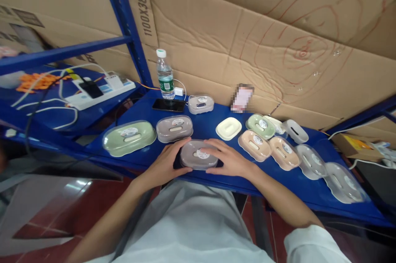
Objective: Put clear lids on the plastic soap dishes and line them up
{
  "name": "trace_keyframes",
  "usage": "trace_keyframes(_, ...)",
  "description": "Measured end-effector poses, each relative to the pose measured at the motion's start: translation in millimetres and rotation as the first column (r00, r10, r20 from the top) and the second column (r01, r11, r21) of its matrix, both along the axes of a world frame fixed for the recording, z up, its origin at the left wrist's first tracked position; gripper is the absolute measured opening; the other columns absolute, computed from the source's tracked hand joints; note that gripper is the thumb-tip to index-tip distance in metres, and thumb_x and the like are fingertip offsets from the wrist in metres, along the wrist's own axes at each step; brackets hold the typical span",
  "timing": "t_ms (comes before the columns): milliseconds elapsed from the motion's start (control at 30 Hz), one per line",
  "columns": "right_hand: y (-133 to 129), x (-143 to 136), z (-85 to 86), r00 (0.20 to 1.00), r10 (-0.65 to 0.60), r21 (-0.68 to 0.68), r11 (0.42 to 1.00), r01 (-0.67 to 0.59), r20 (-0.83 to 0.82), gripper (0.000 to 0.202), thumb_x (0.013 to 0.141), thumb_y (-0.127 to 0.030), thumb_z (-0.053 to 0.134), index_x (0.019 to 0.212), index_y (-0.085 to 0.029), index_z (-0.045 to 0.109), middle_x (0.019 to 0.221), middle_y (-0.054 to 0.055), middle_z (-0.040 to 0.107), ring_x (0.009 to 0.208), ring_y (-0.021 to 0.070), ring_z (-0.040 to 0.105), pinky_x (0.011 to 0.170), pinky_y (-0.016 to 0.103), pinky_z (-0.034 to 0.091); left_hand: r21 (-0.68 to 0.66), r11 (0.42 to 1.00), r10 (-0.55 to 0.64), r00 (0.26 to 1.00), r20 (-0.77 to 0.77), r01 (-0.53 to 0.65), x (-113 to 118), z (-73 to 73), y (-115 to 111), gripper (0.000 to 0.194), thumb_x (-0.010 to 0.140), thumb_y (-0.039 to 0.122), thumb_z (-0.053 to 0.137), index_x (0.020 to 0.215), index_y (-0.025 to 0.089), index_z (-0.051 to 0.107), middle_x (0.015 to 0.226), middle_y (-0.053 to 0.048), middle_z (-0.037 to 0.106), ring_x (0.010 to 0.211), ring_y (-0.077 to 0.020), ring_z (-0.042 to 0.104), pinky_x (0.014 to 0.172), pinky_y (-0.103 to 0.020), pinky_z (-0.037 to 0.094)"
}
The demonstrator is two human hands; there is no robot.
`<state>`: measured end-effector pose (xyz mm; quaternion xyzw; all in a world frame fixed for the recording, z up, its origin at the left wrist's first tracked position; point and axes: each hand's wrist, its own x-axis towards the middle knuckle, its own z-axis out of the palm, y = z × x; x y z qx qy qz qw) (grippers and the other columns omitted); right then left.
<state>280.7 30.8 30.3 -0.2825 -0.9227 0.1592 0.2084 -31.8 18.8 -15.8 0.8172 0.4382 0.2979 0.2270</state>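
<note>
A grey oval case (192,156) with a clear cover and a round white label rests at the front edge of the blue table. My left hand (170,159) grips its left end, thumb at the near side and fingers at the far side. Its right end is held by my right hand (228,159), whose fingers reach over the cover by the label. Just beyond my left hand lie another grey case (168,131) and a long green case (114,141). Past my right hand are a cream oval piece (230,125) and a peach case (252,151).
Along the right of the blue table (213,125) sit several more cases, green, peach and grey. A water bottle (165,77), a black phone (168,105) and a small grey case (202,109) stand at the back. Blue shelf posts (123,11) rise at left.
</note>
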Motion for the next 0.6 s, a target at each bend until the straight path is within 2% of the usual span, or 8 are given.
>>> trace_keyframes(100,0.6,-1.1,1.4,1.0,0.009,-0.007,1.0,-0.009,-0.024,0.067,0.101,-0.05,0.078,0.161,-0.029,0.057,0.17,0.015,0.05,0.158,0.0324,0.048,0.129,0.052,0.047,0.019,0.999,-0.033,0.999,-0.009,0.033,-1.5,-2.0,1.7,0.088,0.096,0.051,0.079,0.17,0.034,0.035,0.17,-0.011,0.051,0.156,-0.0358,0.051,0.129,-0.055,0.044)
trace_keyframes(267,-0.6,2.5,3.9,0.999,-0.037,-0.014,0.999,0.037,-0.023,0.068,0.103,-0.047,0.075,0.165,-0.03,0.051,0.172,0.016,0.048,0.159,0.031,0.047,0.13,0.051,0.045,0.103,0.994,-0.027,1.0,-0.013,0.028,0.2,1.4,-1.6,0.076,0.102,0.05,0.072,0.168,0.033,0.039,0.174,-0.013,0.043,0.161,-0.0353,0.044,0.13,-0.056,0.041)
trace_keyframes(367,1.3,9.2,1.6,0.994,-0.1,0.086,0.992,0.097,0.035,0.068,0.103,-0.049,0.074,0.164,-0.03,0.052,0.173,0.016,0.046,0.16,0.0347,0.044,0.131,0.058,0.039,0.23,0.97,0.08,0.997,0.011,-0.08,2.7,3.0,-4.6,0.061,0.106,0.049,0.065,0.162,0.032,0.047,0.174,-0.015,0.039,0.162,-0.038,0.04,0.131,-0.06,0.038)
trace_keyframes(433,4.3,12.3,-2.0,0.98,-0.186,0.191,0.967,0.171,0.067,0.058,0.107,-0.044,0.069,0.162,-0.031,0.055,0.169,0.017,0.05,0.158,0.0364,0.045,0.129,0.062,0.039,0.307,0.933,0.195,0.981,0.017,-0.191,5.4,1.8,-4.8,0.053,0.108,0.05,0.06,0.157,0.03,0.054,0.172,-0.017,0.04,0.158,-0.0402,0.043,0.129,-0.063,0.038)
trace_keyframes(533,9.2,11.8,-8.1,0.953,-0.298,0.282,0.92,0.273,0.051,0.039,0.112,-0.023,0.05,0.147,-0.028,0.068,0.139,0.016,0.07,0.132,0.0314,0.063,0.112,0.053,0.051,0.348,0.881,0.348,0.937,-0.02,-0.32,10.4,-2.9,-2.2,0.049,0.107,0.056,0.058,0.148,0.027,0.063,0.158,-0.019,0.051,0.146,-0.0427,0.053,0.12,-0.065,0.044)
trace_keyframes(600,10.5,8.6,-11.1,0.963,-0.256,0.285,0.932,0.224,0.081,0.039,0.112,-0.018,0.043,0.136,-0.025,0.073,0.12,0.013,0.076,0.115,0.0282,0.069,0.102,0.046,0.055,0.349,0.862,0.412,0.909,-0.06,-0.368,13.4,-6.1,0.1,0.053,0.105,0.06,0.06,0.144,0.025,0.067,0.147,-0.021,0.057,0.138,-0.0439,0.057,0.116,-0.066,0.046)
